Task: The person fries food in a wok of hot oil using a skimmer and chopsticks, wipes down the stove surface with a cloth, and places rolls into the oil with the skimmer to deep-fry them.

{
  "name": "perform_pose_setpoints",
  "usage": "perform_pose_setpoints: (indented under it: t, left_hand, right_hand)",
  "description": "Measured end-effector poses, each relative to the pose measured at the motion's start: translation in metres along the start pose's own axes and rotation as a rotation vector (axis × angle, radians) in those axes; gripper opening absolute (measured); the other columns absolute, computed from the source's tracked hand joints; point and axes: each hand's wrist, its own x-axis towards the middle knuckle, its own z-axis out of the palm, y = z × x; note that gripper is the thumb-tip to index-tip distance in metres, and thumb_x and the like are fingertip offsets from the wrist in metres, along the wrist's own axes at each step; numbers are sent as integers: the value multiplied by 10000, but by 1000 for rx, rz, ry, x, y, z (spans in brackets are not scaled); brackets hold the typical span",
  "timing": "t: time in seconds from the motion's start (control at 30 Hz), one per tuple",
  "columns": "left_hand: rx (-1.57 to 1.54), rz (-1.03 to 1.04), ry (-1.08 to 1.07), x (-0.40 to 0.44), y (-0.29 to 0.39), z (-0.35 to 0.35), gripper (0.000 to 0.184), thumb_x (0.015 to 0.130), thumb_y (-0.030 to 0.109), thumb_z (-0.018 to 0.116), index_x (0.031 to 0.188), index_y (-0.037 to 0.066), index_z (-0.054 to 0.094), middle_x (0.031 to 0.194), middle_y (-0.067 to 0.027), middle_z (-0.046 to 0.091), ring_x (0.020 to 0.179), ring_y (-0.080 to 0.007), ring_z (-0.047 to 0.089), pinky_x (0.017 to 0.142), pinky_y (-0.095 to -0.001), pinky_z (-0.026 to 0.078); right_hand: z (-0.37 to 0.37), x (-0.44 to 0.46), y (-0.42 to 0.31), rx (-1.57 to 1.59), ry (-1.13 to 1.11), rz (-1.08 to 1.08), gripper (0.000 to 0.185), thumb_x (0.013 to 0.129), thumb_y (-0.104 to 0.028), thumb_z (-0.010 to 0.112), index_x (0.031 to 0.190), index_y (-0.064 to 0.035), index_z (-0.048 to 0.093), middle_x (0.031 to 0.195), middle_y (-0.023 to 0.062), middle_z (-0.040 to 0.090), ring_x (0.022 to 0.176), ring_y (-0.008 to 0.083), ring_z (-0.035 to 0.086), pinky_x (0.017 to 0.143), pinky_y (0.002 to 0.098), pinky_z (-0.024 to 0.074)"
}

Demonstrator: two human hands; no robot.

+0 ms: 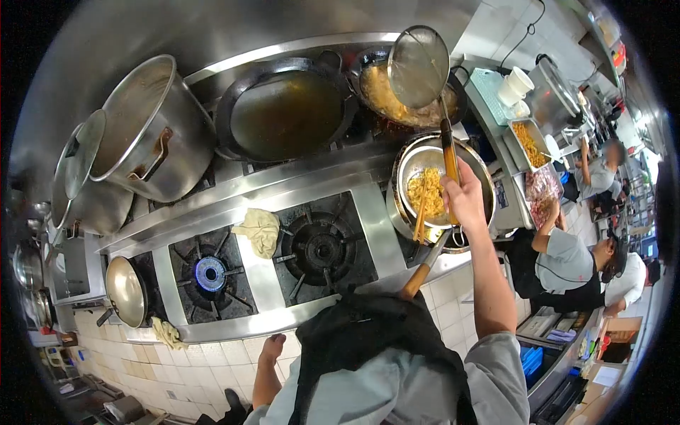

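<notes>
My right hand (pixel 465 195) is wrapped round the wooden handle of a round mesh strainer (pixel 418 65). The strainer's head is raised above a wok of bubbling oil (pixel 379 92) at the back right. Below my right hand, a metal bowl (pixel 405 164) holds golden fried pieces (pixel 423 200). Wooden chopsticks (pixel 421 212) lean in that bowl. A wooden-handled utensil (pixel 418 278) points toward my apron beside it. My left hand (pixel 272 347) hangs by the stove's front edge with its fingers curled and nothing visible in them.
A lit burner (pixel 210 274) shows a blue flame at the left. Beside it are an unlit burner (pixel 322 249) and a cloth (pixel 259 232). A wok of dark liquid (pixel 287 113) and a tall pot (pixel 159 127) stand behind. Co-workers (pixel 567 265) work at the right counter.
</notes>
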Motion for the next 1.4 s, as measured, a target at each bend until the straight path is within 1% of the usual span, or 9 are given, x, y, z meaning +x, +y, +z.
perform_pose_setpoints:
  t: [0.33,0.43,0.53,0.8,0.87,0.97,1.1,1.17,1.4]
  left_hand:
    - [-248,-43,-50,29,-16,-3,400,880,214,589,1217,0,617,1094,-89,635,1005,-188,550,905,-325,436]
    - [-146,30,-48,0,11,-7,251,877,215,573,999,15,662,840,-25,572,765,-152,481,697,-325,421]
    - [-279,37,50,-3,4,-2,231,865,220,577,932,20,670,802,-18,562,754,-153,485,692,-326,423]
    - [-168,-21,-30,7,-2,-15,418,857,231,591,1200,-5,631,1037,-55,623,938,-165,544,839,-308,451]
    - [-195,18,-24,5,5,-13,443,861,235,596,1231,-8,614,1061,-57,623,948,-166,544,844,-310,450]
    - [-186,93,40,-2,17,-9,430,870,240,611,1223,-5,617,1077,-57,625,971,-166,541,870,-318,444]
    - [-182,70,37,-7,24,-11,363,871,255,630,1151,24,640,899,-12,583,783,-122,505,683,-307,427]
    - [-196,3,6,-13,24,-12,312,869,256,632,1092,39,658,824,8,556,705,-105,477,610,-300,403]
    - [-112,42,8,-27,32,-13,206,874,252,623,926,55,652,752,29,523,652,-88,448,574,-292,374]
  right_hand:
    - [16,15,47,-139,-3,-127,570,903,-14,589,1450,-30,434,774,14,593,504,70,486,452,234,386]
    - [18,13,38,-82,-7,-101,573,906,-30,594,1454,-25,426,779,20,592,500,69,484,449,237,379]
    - [15,15,39,-120,-31,-102,578,907,-40,597,1457,-28,420,779,19,587,499,69,485,448,237,377]
    - [18,13,44,-107,-26,-159,591,906,-41,586,1464,-2,396,806,29,594,499,70,485,446,240,378]
    - [21,7,28,-76,-57,34,587,893,-88,584,1423,90,408,1330,230,578,1219,229,558,1010,302,421]
    - [21,12,42,-124,-19,-34,600,900,-102,588,1429,103,393,1297,227,590,1169,221,573,993,302,430]
    - [15,17,53,-151,-25,-31,616,903,-93,587,1446,101,369,1276,212,594,1050,199,604,920,293,467]
    - [12,17,57,-88,12,-45,606,904,-56,588,1476,-36,388,742,10,578,494,72,480,441,247,376]
    - [-3,7,37,-11,-12,141,597,899,-28,570,1468,-5,391,812,33,614,553,67,501,471,240,379]
